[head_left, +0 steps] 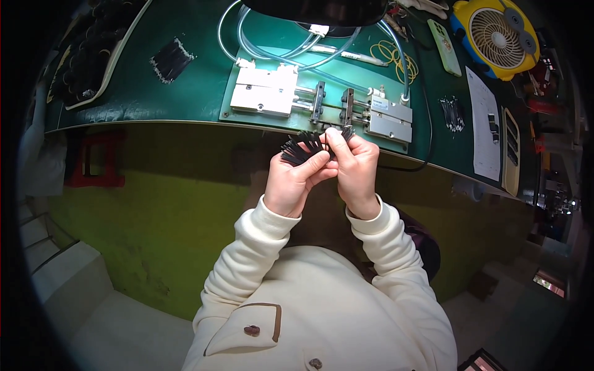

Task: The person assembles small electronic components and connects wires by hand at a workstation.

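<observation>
My left hand point(292, 179) is closed round a fanned bundle of short black strips point(302, 147), which stick out past the fingers to the upper left. Close beside it, my right hand point(356, 164) pinches dark strips of the same kind, their ends showing at its fingertips. Both hands meet just in front of the table edge. Right beyond them is a pneumatic fixture on a metal plate: a silver cylinder block point(265, 91) at left, another silver block point(391, 119) at right, with two dark jaws point(318, 102) between them.
Clear air hoses point(247, 37) loop over the fixture, under a dark overhead lamp point(315, 9). Piles of black strips lie left point(172, 60) and right point(452, 114) on the green table. A yellow fan point(497, 38), a phone point(443, 47) and a paper sheet point(484, 123) are at right.
</observation>
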Demonstrator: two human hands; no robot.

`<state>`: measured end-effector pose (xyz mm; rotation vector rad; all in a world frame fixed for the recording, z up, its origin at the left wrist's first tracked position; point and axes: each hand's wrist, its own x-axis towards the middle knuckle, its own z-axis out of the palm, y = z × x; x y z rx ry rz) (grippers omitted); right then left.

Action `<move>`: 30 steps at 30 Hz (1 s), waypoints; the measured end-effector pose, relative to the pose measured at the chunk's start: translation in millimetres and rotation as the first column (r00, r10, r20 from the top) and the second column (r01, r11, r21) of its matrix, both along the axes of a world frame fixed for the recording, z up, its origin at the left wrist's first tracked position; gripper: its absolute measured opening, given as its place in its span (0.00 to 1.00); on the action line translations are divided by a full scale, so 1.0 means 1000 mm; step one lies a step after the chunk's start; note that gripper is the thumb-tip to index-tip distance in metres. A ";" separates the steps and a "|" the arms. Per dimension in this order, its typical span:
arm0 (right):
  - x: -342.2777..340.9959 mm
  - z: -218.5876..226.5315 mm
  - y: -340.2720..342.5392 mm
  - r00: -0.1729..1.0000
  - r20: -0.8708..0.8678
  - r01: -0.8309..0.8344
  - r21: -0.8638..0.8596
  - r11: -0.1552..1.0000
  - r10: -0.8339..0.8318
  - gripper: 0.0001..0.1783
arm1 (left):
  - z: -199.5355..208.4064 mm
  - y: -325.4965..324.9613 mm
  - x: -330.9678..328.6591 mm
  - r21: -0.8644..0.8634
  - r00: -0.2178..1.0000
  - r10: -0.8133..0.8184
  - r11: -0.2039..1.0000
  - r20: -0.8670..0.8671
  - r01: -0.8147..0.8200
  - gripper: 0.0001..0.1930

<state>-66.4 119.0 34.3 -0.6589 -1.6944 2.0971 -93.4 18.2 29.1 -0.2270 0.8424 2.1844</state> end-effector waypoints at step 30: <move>0.003 0.004 0.002 0.995 -0.046 -0.085 -0.012 0.996 0.085 0.10 | -0.002 -0.002 -0.002 0.025 0.999 -0.036 0.999 -0.029 0.036 0.07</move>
